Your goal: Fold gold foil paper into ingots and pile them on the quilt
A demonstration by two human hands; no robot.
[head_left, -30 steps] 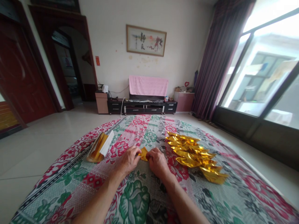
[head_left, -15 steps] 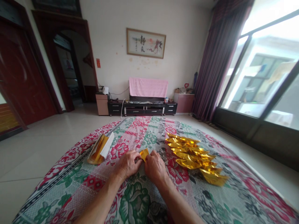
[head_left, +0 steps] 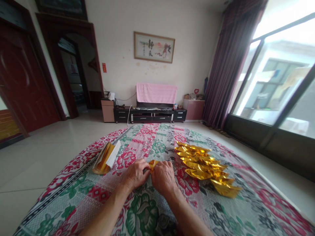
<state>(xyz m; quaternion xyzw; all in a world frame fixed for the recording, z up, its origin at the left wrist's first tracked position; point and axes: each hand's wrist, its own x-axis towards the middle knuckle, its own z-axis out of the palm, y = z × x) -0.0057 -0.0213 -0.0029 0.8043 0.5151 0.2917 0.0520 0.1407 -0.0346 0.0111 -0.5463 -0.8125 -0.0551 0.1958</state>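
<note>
Between my hands, just above the flowered tablecloth (head_left: 147,137), is a small folded piece of gold foil paper (head_left: 153,162). My left hand (head_left: 136,173) pinches its left side with thumb and fingers. On the other side my right hand (head_left: 162,173) grips it, the fingers curled over and hiding much of the paper. To the right lie several gold foil paper ingots (head_left: 199,164), lined up in an overlapping row. A curled stack of gold foil sheets (head_left: 106,158) with pale backs lies to the left.
The round table under the cloth fills the foreground. Beyond it stands a low black TV cabinet (head_left: 152,117) with a pink cloth (head_left: 157,93) over the television. Purple curtains (head_left: 228,65) and a large window are at the right, a red door (head_left: 22,78) at the left.
My right hand has turned over the foil paper, its fingers now further forward. Less of the gold piece shows between my hands, and a pale edge has appeared on it.
</note>
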